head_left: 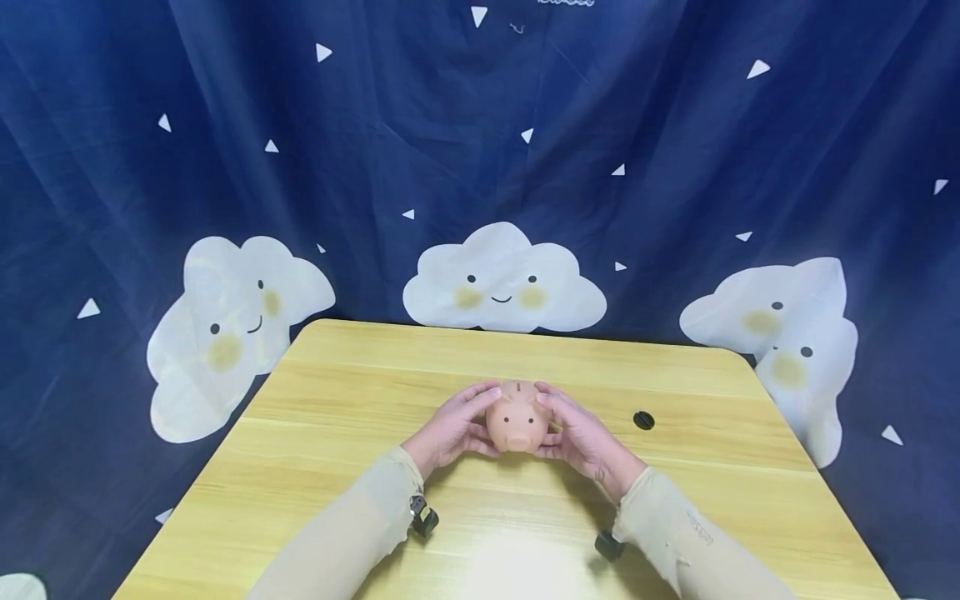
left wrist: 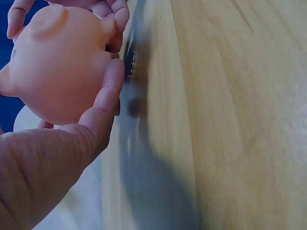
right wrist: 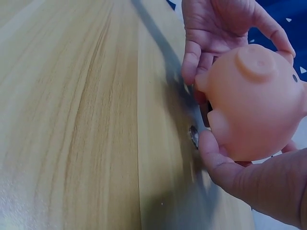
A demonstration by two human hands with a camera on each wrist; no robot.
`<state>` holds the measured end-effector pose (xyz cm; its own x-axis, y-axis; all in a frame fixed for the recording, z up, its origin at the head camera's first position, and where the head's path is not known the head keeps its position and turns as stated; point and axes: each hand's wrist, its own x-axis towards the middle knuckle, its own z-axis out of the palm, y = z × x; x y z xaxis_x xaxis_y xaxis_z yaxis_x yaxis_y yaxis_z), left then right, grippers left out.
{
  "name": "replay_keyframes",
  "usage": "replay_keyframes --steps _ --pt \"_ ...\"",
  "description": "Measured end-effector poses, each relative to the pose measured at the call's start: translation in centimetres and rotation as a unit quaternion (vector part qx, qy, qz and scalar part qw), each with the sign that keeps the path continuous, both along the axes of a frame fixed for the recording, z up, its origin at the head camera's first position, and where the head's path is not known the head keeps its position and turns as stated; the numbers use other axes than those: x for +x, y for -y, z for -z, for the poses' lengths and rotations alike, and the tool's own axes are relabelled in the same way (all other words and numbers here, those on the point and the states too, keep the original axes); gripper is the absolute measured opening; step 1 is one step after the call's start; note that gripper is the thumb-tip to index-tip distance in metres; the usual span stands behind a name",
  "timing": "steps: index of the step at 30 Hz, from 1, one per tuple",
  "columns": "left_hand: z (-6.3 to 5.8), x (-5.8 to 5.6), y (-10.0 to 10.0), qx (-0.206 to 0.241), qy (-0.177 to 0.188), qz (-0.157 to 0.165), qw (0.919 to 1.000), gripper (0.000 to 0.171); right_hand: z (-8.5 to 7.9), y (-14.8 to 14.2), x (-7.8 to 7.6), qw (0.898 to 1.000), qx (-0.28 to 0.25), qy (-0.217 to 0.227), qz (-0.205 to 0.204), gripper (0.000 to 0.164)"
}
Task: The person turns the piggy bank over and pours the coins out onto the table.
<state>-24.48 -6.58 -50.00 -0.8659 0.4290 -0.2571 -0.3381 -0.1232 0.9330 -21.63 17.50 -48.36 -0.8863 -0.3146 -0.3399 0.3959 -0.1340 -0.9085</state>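
Observation:
Between my two hands is a pink piggy bank point(head_left: 517, 425), its snout facing me and the slot on its top showing in the head view. My left hand point(head_left: 459, 423) holds its left side, with the thumb low by the foot. On the other side my right hand point(head_left: 581, 433) grips it in much the same way, fingers spread toward the ear. The wrist views show the piggy bank raised over the tabletop. A small shiny round piece point(right wrist: 194, 136) lies on the table beyond my right thumb in the right wrist view.
To the right of my hands a round black cap point(head_left: 643, 420) lies on the wooden table point(head_left: 337, 417). A dark blue curtain point(head_left: 360, 125) with white clouds hangs behind the table's far edge. Black devices sit at both wrists.

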Motion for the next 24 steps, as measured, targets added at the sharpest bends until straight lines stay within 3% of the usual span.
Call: replay_keyframes --steps 18,24 --pt "-0.6 0.2 0.2 -0.012 0.011 0.019 0.9997 0.080 0.1 0.2 0.1 1.000 -0.001 0.011 -0.003 0.079" --pt "-1.4 0.0 0.2 -0.008 -0.023 0.012 0.9997 0.075 -1.0 0.0 -0.1 1.000 -0.004 -0.015 -0.001 0.076"
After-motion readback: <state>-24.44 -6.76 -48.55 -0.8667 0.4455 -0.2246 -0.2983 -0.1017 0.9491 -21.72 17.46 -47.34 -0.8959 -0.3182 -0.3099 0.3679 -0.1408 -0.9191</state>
